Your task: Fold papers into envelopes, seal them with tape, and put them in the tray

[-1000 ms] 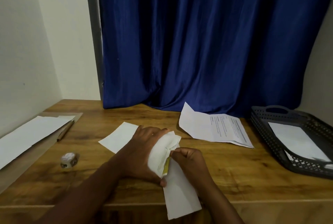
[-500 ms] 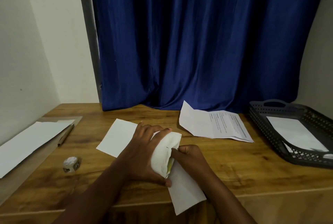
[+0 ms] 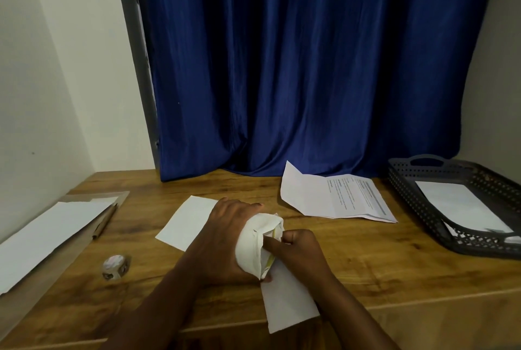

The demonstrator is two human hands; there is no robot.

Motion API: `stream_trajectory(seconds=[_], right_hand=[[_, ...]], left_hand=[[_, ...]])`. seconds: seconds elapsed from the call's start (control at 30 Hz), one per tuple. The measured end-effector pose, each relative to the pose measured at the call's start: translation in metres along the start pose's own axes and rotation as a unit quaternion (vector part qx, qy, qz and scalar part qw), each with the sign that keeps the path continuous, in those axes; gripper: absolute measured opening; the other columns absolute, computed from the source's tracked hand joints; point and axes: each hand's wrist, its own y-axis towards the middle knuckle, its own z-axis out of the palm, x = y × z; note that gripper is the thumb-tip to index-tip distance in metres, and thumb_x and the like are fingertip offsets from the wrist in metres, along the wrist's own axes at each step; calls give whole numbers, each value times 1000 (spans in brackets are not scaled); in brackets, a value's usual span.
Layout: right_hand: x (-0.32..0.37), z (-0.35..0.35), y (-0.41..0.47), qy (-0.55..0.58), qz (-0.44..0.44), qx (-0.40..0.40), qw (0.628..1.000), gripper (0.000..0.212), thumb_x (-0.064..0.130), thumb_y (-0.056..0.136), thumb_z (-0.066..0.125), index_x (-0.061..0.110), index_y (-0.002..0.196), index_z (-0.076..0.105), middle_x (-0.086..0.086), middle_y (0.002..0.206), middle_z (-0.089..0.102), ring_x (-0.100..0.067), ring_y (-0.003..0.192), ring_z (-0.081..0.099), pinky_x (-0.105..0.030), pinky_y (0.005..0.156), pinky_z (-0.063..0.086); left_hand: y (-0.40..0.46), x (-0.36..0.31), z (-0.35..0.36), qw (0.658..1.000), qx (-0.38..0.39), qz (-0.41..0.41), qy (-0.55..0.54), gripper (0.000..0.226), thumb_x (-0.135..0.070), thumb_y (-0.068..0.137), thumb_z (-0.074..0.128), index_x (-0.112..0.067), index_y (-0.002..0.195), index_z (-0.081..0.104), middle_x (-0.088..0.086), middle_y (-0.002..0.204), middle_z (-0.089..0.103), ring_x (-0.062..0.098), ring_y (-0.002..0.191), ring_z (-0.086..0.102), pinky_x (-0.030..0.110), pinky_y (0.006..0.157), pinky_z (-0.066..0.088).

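My left hand [image 3: 225, 239] grips a white envelope [image 3: 253, 242] held open near the table's front middle, its fingers curled round the envelope's back. My right hand [image 3: 296, 251] pushes a folded white paper [image 3: 287, 296] into the envelope's mouth, fingers curled on the paper's upper end. A yellowish edge shows inside the opening. The paper's lower end sticks out past the table's front edge. A dark plastic tray [image 3: 417, 197] at the right holds a white sheet [image 3: 462, 206].
A printed, partly folded sheet [image 3: 338, 194] lies behind my hands. A blank white sheet [image 3: 189, 220] lies under my left wrist. At the left are a long paper [image 3: 48, 234] on a board, a pencil [image 3: 105, 221] and a small tape roll [image 3: 115, 266]. A blue curtain hangs behind.
The folded paper has slid a little deeper into the envelope, and my right hand has closed in on the opening. The view has shifted slightly.
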Motion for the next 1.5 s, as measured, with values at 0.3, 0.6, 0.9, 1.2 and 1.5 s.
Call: stream_trajectory(seconds=[0.3,0.6,0.9,1.2,1.5], right_hand=[[9,-32,-21,119,31,30,992,23,41,90,69,25,99,80,7,97,78,-13,91,74,-39,89,60],[6,-102,-47,55,-41,34,997,48,8,89,70,40,121,53,18,92,77,-12,83,76,-18,61,57],[15,-94,-55,-89,-44,76,992,9,31,92,68,26,97,75,19,88,76,-3,79,73,-15,63,53],[10,-85,-28,-187,-38,156,969,17,40,97,60,31,104,72,19,98,73,-3,89,68,-28,85,56],[29,-81,-6,-262,-34,195,944,29,47,96,54,28,113,67,11,113,68,-8,104,63,-41,99,52]], left_hand=[[-2,-6,-8,995,55,-86,8,105,-70,61,74,-77,127,-7,-37,141,18,-20,125,9,16,113,-4],[2,-6,-7,996,23,-81,14,96,-63,70,80,-53,139,15,-18,157,27,-8,129,9,26,118,5],[-2,-5,-2,996,-23,-69,44,105,-72,63,79,-43,149,26,-16,152,37,4,139,27,34,119,13],[0,-12,-3,995,22,-73,58,100,-68,69,76,-51,146,14,-12,158,30,12,146,26,29,119,4],[1,-5,3,995,-19,-44,86,101,-77,63,73,-46,145,23,-10,151,41,15,140,36,39,119,12]])
